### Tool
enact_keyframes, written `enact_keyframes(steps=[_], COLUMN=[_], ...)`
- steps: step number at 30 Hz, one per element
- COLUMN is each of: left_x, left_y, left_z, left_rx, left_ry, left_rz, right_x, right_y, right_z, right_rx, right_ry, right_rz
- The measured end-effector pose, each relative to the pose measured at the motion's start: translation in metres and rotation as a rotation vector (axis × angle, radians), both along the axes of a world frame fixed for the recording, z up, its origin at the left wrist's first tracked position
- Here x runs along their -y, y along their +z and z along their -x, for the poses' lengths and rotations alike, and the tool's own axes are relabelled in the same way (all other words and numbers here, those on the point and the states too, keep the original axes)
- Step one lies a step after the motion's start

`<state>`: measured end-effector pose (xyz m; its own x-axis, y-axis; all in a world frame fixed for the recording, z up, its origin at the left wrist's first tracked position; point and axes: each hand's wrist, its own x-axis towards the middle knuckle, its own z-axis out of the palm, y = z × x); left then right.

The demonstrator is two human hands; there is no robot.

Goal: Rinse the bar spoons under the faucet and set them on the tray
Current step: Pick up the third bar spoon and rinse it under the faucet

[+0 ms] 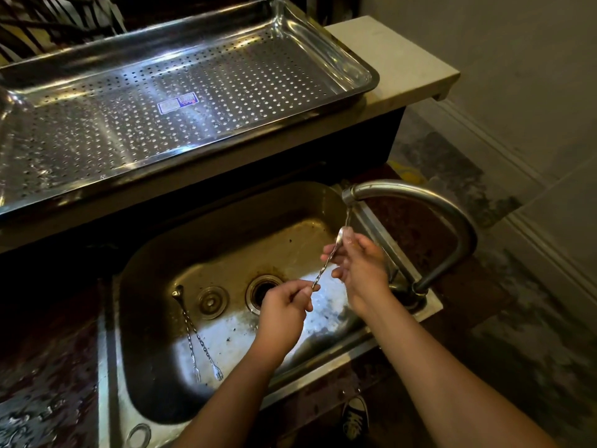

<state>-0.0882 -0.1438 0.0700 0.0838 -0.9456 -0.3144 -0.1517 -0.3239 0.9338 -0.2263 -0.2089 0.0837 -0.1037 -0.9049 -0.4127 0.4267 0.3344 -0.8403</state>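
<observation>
1. Single head view; looked steeply down from above, close over the sink [122, 318].
2. Faced forward: tray [355, 64] at 12 o'clock, faucet [452, 221] toward 3 o'clock, floor beyond.

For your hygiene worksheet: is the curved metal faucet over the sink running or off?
Running. A thin stream falls from the curved metal faucet onto the bowl of the twisted bar spoon held beneath the spout.

tray [181, 92] behind sink [155, 250]; two spoons [197, 337] in sink; faucet [420, 202] right
</observation>
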Motion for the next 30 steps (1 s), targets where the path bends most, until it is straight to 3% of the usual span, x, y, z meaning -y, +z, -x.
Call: enact_keyframes(steps=[5, 11, 14, 17, 20, 25, 30], left_x=[-0.002, -0.004, 0.000, 0.003, 0.005, 0.006, 0.003], left_y=[0.000, 0.000, 0.002, 0.004, 0.007, 0.011, 0.009], left_z=[0.000, 0.000, 0.001, 0.001, 0.004, 0.002, 0.004], left_rx=[-0.053, -0.105, -0.133, -0.162, -0.189, -0.280, -0.193], left_ry=[0.029, 0.003, 0.020, 0.016, 0.013, -0.010, -0.041], left_rz=[-0.044, -0.058, -0.075, -0.097, -0.103, -0.122, -0.048], right_x=[-0.008, 0.006, -0.004, -0.010, -0.002, -0.002, 0.000], right_y=[-0.007, 0.008, 0.003, 0.003, 0.007, 0.002, 0.000], right_z=[0.002, 0.010, 0.004, -0.002, 0.001, 0.000, 0.008], right_rx=[-0.057, 0.029, 0.112, 0.053, 0.025, 0.189, -0.019], right_ry=[0.148, 0.082, 0.183, 0.282, 0.215, 0.116, 0.057], right_rz=[0.020, 0.044, 0.040, 0.017, 0.029, 0.005, -0.009])
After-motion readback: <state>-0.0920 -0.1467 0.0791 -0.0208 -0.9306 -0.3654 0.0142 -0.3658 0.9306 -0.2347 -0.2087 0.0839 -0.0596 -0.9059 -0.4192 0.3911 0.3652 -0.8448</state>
